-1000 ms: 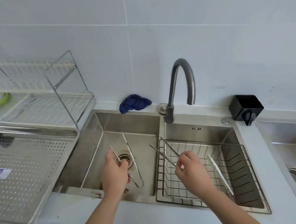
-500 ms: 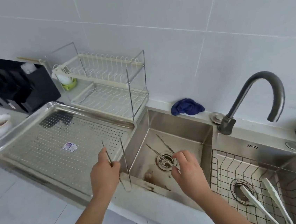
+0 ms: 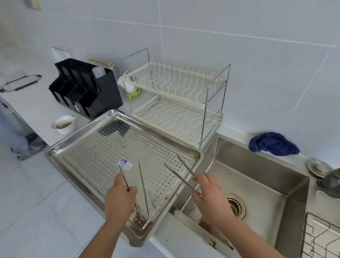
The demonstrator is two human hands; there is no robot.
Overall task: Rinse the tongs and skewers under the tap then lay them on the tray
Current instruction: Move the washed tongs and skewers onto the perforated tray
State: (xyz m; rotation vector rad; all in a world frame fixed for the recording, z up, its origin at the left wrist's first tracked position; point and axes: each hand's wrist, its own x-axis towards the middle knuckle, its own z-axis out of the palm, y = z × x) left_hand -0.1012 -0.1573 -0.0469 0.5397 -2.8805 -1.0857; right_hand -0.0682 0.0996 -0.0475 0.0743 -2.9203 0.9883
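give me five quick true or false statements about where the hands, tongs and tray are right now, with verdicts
1. The left hand holds thin metal tongs over the perforated steel tray. True.
2. The right hand is empty. False: it grips a second pair of thin metal tongs.
3. The crumpled blue cloth lies in the sink basin. False: it sits on the ledge behind the basin.
4. The two-tier wire dish rack stands behind the tray. True.
5. The small white bowl sits on the tray. False: it sits on the counter beside the tray.
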